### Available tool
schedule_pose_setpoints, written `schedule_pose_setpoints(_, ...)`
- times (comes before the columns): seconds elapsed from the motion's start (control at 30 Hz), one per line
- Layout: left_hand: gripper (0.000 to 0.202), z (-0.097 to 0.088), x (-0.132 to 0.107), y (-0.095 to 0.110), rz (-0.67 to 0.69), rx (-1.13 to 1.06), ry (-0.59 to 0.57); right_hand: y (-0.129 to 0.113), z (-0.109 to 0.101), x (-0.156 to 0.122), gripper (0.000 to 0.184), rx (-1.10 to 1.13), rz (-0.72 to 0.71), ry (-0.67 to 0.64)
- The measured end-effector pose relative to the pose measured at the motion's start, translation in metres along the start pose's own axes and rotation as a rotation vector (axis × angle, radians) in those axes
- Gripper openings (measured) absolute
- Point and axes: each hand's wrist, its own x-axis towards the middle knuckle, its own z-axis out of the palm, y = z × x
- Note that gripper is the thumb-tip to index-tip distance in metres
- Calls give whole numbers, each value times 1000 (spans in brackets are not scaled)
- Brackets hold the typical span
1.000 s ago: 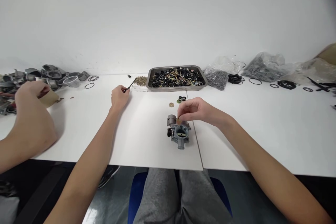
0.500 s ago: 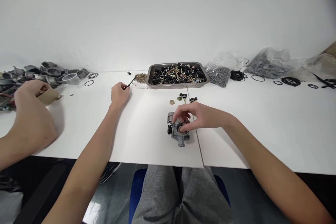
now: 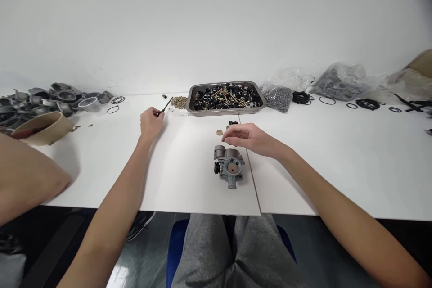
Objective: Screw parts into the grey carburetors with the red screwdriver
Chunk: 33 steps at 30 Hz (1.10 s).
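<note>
My left hand (image 3: pixel 151 121) is closed round a slim black screwdriver (image 3: pixel 165 107), its shaft angled up beside a pile of small brass screws (image 3: pixel 179 102). Near the table's front stands a grey metal carburetor (image 3: pixel 231 180); a brownish round plate with a small dark hole shows inside its bore. Just behind the carburetor hovers my right hand (image 3: pixel 248 137), thumb and fingers loosely bent and apart, with nothing seen between them. A thin brass disc (image 3: pixel 219 132) lies by its fingertips. Small black fittings (image 3: pixel 232 123) are partly hidden behind this hand.
A metal tray (image 3: pixel 226 111) full of black and brass fittings stands at the back. Bags of small grey parts (image 3: pixel 277 96) and black rubber rings (image 3: pixel 367 104) lie right. Left are grey castings (image 3: pixel 65 94), a clear cup (image 3: pixel 90 104), a tan bowl (image 3: pixel 50 132) and another person's arm (image 3: pixel 30 175).
My right hand has lifted off the carburetor's bore and moved back, exposing the plate inside. The screwdriver tip has moved slightly left from the brass pile. The other person's hand has withdrawn from the bowl.
</note>
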Motion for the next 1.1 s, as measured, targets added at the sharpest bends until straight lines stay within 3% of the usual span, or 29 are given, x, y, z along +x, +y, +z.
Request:
schedule_pose_setpoints(0.17,20,-16,4,1,8,76,-11,5,0,5,26,24,36,79)
schedule_pose_setpoints(0.3,21,-26,7,-1,-73,248,-79,6,0,6,26,-9,42,91)
schedule_pose_setpoints(0.47,19,-27,7,-1,-137,306,-138,10,-1,5,30,-47,56,68)
schedule_pose_setpoints(1.1,18,-29,5,2,-98,264,-130,9,-1,5,28,-106,11,95)
